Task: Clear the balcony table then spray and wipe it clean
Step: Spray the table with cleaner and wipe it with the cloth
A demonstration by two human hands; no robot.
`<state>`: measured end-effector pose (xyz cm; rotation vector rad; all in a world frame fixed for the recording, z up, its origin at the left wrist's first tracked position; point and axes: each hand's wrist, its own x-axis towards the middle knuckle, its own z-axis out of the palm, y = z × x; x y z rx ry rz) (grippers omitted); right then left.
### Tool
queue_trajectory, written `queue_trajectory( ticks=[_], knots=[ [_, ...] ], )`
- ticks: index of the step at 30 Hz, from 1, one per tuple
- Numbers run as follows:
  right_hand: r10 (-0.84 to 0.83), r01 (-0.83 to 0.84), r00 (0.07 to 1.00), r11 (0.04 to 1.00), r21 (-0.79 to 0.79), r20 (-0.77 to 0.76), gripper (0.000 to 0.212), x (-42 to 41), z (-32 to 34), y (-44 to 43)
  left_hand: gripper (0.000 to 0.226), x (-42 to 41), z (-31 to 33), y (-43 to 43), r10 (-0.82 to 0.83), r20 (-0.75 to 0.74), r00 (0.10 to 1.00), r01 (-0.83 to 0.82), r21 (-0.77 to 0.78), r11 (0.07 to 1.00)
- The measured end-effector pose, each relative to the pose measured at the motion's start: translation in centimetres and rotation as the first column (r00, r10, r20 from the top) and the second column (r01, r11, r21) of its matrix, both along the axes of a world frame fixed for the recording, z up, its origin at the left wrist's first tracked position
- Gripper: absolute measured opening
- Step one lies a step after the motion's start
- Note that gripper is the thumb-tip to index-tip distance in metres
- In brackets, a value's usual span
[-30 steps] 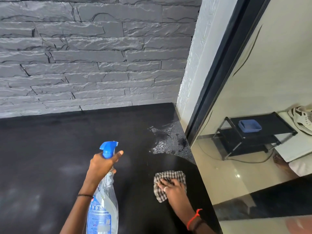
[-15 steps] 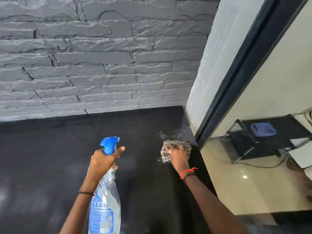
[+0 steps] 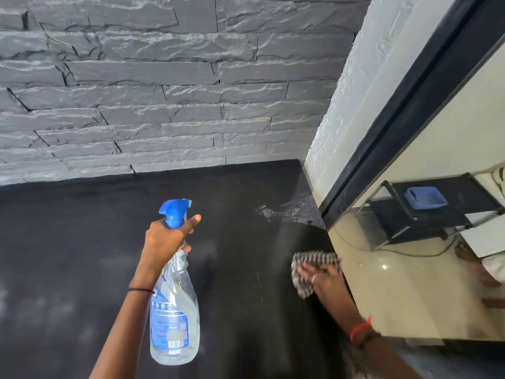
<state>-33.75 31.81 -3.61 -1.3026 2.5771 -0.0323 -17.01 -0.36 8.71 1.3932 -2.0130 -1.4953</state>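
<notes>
From the head camera, the left hand (image 3: 164, 239) is curled round the neck of a clear spray bottle (image 3: 175, 318) held upright above the black table (image 3: 68, 242). At the bottle's 3 o'clock, the blurred right hand (image 3: 325, 280) presses flat on a checked cloth (image 3: 314, 259) at the table's edge. A wet patch (image 3: 289, 213) lies at the cloth's 12 o'clock.
</notes>
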Motion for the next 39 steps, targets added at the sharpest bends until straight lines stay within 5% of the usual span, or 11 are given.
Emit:
queue_trajectory(
  ticks=[2, 6, 11, 15, 18, 22, 28, 32, 36, 39],
  knots=[
    [-0.078, 0.075, 0.992, 0.997, -0.029, -0.099, 0.049, -4.0, 0.7, -1.7, 0.038, -0.1, 0.0, -0.3, 0.008, -0.007, 1.0, -0.008, 0.005, 1.0],
    [-0.252, 0.25, 0.968, 0.966, -0.061, -0.023, 0.054, -7.9, 2.3, -8.9, 0.037, -0.2, 0.2, -1.0, 0.008, -0.013, 1.0, -0.008, 0.008, 1.0],
    [-0.042, 0.056, 0.995, 0.986, -0.155, 0.095, 0.048, -2.6, 1.5, -15.2, 0.037, -0.8, 0.5, -2.0, 0.012, -0.038, 0.999, -0.012, 0.006, 1.0],
    [0.175, -0.175, 0.983, 0.985, 0.0, 0.053, 0.042, 5.0, 0.0, -11.7, 0.032, -1.5, 0.4, -3.0, 0.034, -0.042, 0.999, -0.035, -0.011, 0.999],
    [0.137, -0.149, 0.976, 0.987, 0.061, 0.168, 0.046, 6.9, -1.7, -6.1, 0.03, -2.0, 0.2, -3.6, 0.052, -0.053, 0.997, -0.052, -0.001, 0.999],
    [0.054, -0.067, 0.995, 0.981, 0.181, 0.08, 0.051, 1.2, -2.1, -2.3, 0.031, -2.1, 0.0, -4.0, 0.05, -0.054, 0.997, -0.049, 0.012, 0.999],
    [-0.208, 0.208, 0.978, 0.977, 0.055, 0.002, 0.06, -6.2, -0.1, -9.4, 0.032, -2.3, -0.1, -4.1, 0.031, -0.037, 0.999, -0.031, 0.01, 0.999],
    [-0.07, 0.073, 0.997, 0.995, -0.071, 0.034, 0.059, -1.2, -0.3, -13.6, 0.032, -2.9, 0.0, -4.3, 0.03, -0.046, 0.998, -0.03, 0.005, 1.0],
    [0.127, -0.128, 0.982, 0.992, 0.0, 0.142, 0.048, 4.7, -1.9, -10.3, 0.031, -3.6, 0.0, -5.0, 0.052, -0.066, 0.996, -0.052, 0.012, 0.999],
    [0.03, -0.033, 0.987, 0.999, 0.019, 0.158, 0.045, 3.0, -2.1, -6.5, 0.032, -3.9, -0.2, -5.4, 0.053, -0.072, 0.996, -0.052, 0.019, 0.998]
  ],
)
